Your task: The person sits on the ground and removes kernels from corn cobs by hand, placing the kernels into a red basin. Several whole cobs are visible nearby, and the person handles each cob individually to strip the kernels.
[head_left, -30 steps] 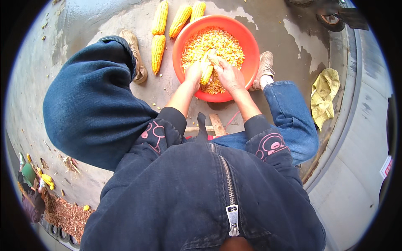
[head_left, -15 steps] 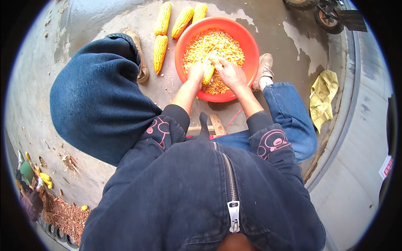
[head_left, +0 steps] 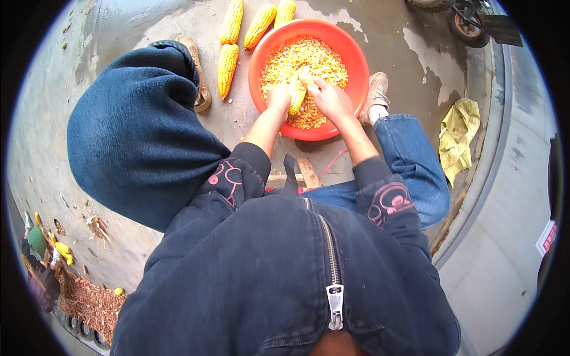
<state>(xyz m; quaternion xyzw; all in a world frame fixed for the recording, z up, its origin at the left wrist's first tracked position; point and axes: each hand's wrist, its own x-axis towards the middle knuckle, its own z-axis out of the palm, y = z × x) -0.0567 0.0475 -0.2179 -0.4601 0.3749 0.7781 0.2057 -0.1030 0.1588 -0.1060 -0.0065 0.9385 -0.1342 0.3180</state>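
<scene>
Left hand: grip closed about a corn cob, bared and pale at its far end, yellow-kernelled lower down. Right hand: fingers laid against the cob's far part; whether that grip is fully closed cannot be told. Cob held tilted above a red basin, presumably so that loosened kernels are caught within the rim. Loose kernels spread thickly across the basin. Basin set between left shoe and right shoe, likely for short reach. Four unshelled ears laid on the floor, beside and beyond the basin, probably for ready access. Yellowish sack crumpled well apart, rightward.
</scene>
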